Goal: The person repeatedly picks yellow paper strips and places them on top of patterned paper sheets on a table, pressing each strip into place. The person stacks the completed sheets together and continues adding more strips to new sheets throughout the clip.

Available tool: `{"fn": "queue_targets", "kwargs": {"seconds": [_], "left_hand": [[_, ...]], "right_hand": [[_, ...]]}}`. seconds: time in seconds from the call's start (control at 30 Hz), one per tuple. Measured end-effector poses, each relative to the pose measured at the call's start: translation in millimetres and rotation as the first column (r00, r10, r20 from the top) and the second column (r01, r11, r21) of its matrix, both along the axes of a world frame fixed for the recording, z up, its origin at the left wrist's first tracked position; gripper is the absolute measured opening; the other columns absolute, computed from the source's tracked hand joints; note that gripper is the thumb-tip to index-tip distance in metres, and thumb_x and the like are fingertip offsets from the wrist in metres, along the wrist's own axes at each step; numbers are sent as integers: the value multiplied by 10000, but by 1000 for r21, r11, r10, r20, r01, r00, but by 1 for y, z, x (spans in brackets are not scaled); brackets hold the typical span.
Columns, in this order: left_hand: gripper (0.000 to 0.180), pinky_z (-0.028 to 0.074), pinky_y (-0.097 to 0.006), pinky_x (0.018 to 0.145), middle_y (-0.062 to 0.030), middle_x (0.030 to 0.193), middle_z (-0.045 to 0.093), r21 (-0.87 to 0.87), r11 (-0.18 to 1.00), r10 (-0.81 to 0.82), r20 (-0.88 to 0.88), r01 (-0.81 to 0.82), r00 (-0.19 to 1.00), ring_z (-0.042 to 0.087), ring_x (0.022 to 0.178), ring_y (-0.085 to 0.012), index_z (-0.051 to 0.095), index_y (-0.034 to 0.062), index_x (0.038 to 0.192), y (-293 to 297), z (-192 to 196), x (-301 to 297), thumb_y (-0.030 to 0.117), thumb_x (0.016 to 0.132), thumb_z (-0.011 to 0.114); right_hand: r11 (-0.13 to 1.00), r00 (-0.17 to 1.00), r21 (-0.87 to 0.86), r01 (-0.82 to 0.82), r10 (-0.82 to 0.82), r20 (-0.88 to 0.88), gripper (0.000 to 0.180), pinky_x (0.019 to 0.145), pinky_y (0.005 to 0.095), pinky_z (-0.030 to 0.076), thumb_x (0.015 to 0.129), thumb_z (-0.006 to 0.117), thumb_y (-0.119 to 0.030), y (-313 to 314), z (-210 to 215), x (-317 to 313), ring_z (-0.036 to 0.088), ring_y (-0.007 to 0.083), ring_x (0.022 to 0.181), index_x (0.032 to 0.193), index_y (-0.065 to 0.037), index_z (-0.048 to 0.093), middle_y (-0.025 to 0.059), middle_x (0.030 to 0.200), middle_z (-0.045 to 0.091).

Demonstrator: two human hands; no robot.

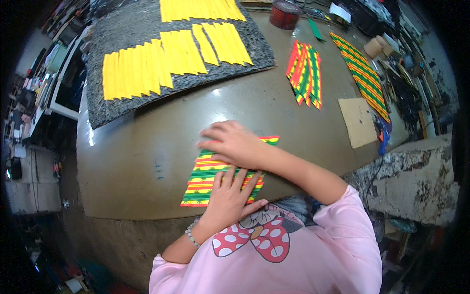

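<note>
Red tin (285, 16), contents unclear, beyond striped sheet (199, 186)

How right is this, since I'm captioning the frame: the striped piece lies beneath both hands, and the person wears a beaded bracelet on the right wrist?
Not quite: the head view shows the beaded bracelet at the wrist of the left hand, not of the right hand. The striped piece does lie beneath both hands.
</note>
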State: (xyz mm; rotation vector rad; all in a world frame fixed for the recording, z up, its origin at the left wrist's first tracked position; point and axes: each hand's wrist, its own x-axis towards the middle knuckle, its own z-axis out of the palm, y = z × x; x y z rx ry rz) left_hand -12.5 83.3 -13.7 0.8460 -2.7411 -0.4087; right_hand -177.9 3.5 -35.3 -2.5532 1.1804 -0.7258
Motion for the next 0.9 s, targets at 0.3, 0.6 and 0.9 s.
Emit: {"fn": "queue_targets", "kwargs": {"seconds": [0.3, 0.6, 0.9], "left_hand": [[211, 542, -378, 800, -187, 986, 724, 224, 974, 140, -516, -24, 845, 708, 891, -317, 713, -11, 1054, -178, 40, -1, 148, 922, 674], [358, 432, -495, 924, -90, 1225, 615, -441, 808, 352, -171, -391, 920, 538, 1173, -293, 662, 150, 1243, -393, 0, -154, 315, 930, 607], [261, 525, -447, 840, -143, 948, 714, -76, 988, 129, -44, -132, 991, 681, 932, -331, 714, 58, 1000, -422, 56, -153, 285, 874, 743]], "right_hand": [[931, 944, -197, 308, -325, -58, 402, 954, 471, 430, 886, 676, -241, 55, -14, -8, 532, 333, 1153, 1230, -38, 627, 158, 1280, 568], [942, 943, -36, 333, -333, 20, 383, 863, 426, 416, 885, 690, -259, 64, -3, -14, 544, 270, 994, 1229, -94, 650, 92, 1053, 569], [978, 967, 50, 205, -210, 147, 254, 834, 413, 413, 916, 663, -228, 61, -11, -19, 549, 268, 986, 1125, -87, 637, 89, 1046, 578]]}}
